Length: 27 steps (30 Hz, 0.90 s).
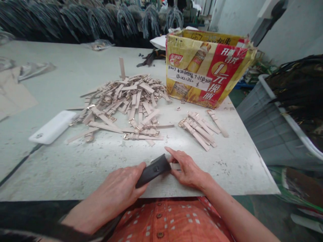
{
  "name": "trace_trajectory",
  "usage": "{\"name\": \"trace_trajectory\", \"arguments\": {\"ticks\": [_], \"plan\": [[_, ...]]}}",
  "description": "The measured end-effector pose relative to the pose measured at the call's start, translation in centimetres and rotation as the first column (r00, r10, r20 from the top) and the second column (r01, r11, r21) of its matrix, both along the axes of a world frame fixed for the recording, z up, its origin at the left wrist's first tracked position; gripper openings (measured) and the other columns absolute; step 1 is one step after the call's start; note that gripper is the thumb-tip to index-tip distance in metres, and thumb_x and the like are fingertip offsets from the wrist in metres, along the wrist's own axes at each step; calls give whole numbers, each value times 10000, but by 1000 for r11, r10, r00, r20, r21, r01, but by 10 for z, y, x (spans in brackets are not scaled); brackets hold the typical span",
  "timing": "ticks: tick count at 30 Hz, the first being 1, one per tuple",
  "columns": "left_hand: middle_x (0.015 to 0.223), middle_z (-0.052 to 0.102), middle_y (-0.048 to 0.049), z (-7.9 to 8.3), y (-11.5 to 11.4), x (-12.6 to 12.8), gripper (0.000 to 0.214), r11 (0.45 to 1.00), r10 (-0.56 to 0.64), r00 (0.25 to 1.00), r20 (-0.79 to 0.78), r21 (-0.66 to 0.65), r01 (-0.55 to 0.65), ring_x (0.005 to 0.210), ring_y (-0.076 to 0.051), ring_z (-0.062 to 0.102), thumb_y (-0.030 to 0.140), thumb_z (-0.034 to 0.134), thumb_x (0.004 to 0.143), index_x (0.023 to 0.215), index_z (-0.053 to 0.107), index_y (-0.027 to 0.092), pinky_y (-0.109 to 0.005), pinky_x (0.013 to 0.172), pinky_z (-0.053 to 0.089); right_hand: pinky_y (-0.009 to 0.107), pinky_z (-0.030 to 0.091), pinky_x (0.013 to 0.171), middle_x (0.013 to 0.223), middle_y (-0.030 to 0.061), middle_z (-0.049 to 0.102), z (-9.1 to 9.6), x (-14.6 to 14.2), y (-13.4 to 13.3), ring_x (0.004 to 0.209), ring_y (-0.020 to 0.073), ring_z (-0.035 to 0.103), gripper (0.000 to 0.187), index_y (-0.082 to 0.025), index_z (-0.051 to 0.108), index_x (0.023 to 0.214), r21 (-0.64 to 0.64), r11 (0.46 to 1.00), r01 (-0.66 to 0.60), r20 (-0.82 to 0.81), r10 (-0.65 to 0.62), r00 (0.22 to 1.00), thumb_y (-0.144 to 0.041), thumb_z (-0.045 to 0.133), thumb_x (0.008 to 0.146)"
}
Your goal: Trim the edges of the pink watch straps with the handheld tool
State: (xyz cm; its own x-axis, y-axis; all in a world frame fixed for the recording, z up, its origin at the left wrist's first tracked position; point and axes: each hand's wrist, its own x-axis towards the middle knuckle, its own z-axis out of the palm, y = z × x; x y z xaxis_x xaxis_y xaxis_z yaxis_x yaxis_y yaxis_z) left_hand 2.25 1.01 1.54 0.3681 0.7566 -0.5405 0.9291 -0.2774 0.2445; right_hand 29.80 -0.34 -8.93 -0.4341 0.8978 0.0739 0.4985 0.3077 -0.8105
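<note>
My left hand (pixel 126 181) is closed around a black, box-shaped handheld device (pixel 155 169) near the table's front edge. My right hand (pixel 188 169) pinches a pale beige strap (pixel 175 166) at the device's right end. Part of this strap is hidden behind the device, and a small glint of metal shows just past its far side. Beyond my hands lies a heaped pile of beige buckle straps (pixel 136 97) with gold-coloured buckles. A smaller group of the same straps (pixel 198 129) lies side by side to the right.
A yellow and red cardboard box (pixel 191 72) stands at the table's back right. On the left rests a white power bank (pixel 53 127) with a black cable (pixel 19 168). A grey bin (pixel 262 111) full of dark material stands beyond the table's right edge.
</note>
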Motion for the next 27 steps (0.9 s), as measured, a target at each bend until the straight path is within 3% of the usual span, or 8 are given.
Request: {"name": "trace_trajectory", "arguments": {"ticks": [4,11,17,21,27], "plan": [[1081,901,-106,-3,6,1,251,999,-17,1000,17,34,17,1053,-327,864,367,644,1028,1223,764,264,-363,871,562,472,596,1053,1257,75,796,1,0,0,1101,271,715,1089,-295,358,1841,-24,1000,14,3,-13,1000,-51,753,855],[963,882,-66,10,13,15,187,999,46,999,16,3,-46,905,-283,845,354,612,1006,1090,752,263,-339,783,518,472,608,1042,1193,69,796,-2,-2,2,1058,260,712,1073,-246,374,1839,-32,998,57,13,-57,998,-66,767,857],[876,855,-50,0,16,-7,232,977,154,987,39,143,-158,833,-276,826,463,599,994,1049,709,267,-328,732,505,492,602,1070,1225,70,807,-3,-1,1,1081,265,720,1075,-282,388,1833,-32,998,58,8,-58,998,-67,765,849],[946,882,-76,3,7,-15,246,990,128,991,36,47,-130,889,-295,850,463,583,1006,1070,717,267,-345,768,525,486,605,1075,1218,67,814,-4,-3,0,1090,269,726,1054,-282,401,1827,-38,997,61,0,-61,998,-86,758,855],[991,886,-77,5,6,3,143,997,71,997,-24,7,-71,928,-306,861,352,622,1032,1093,721,271,-338,769,490,481,609,1057,1196,82,815,-4,-4,0,1071,275,723,992,-225,452,1799,-25,997,68,-8,-69,998,-103,755,862]]}}
